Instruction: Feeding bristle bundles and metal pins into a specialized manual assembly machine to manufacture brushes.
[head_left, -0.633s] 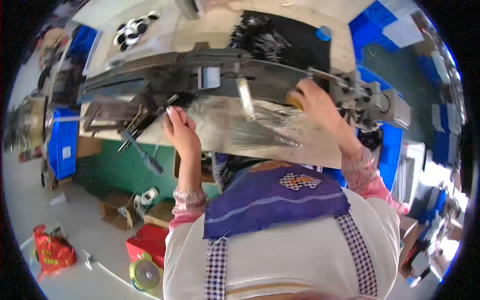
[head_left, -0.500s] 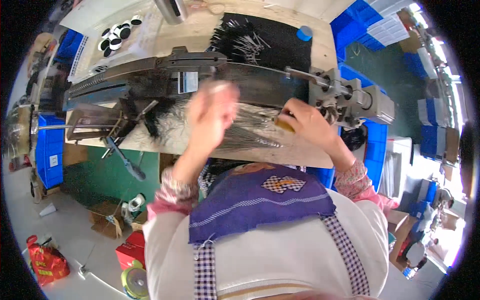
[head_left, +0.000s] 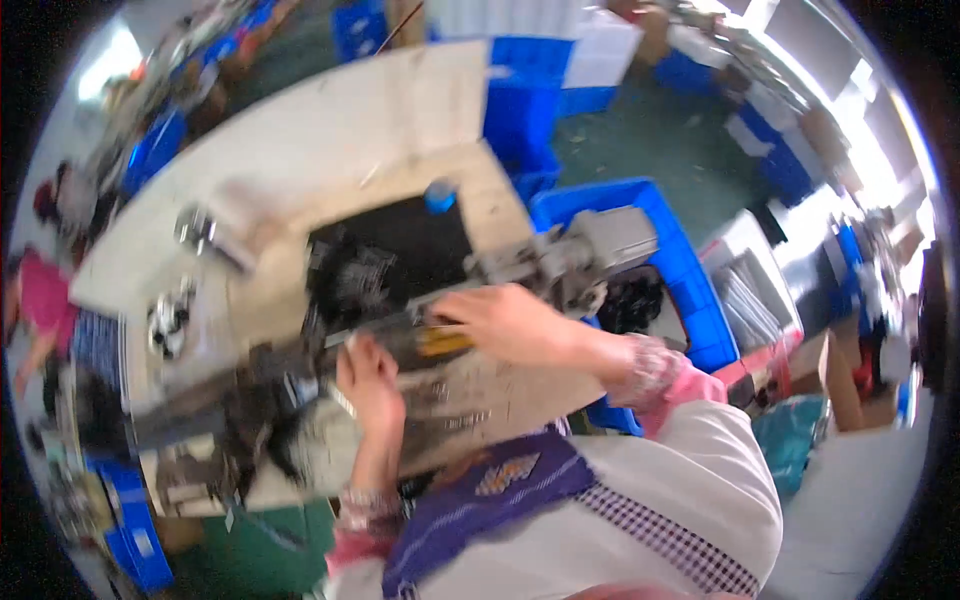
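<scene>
My right hand is closed on a small yellow-brown block, held at the long dark metal machine on the bench. To its left my left hand has its fingers curled in at the machine's edge, beside a thin bright rod. Blur hides what they pinch. Several thin metal rods lie on the bench near my apron. Beyond the machine a black cloth carries a blurred heap of thin pieces. The grey machine head stands just past my right hand.
A blue cap sits at the cloth's far edge. White round pieces and a metal cylinder are at the left back. A large blue bin stands right of the bench. Another person in pink is at far left.
The view has swung to the right and tilted. My left hand has come in from above the machine to its edge, nearer my right hand, which still holds the yellow-brown block.
</scene>
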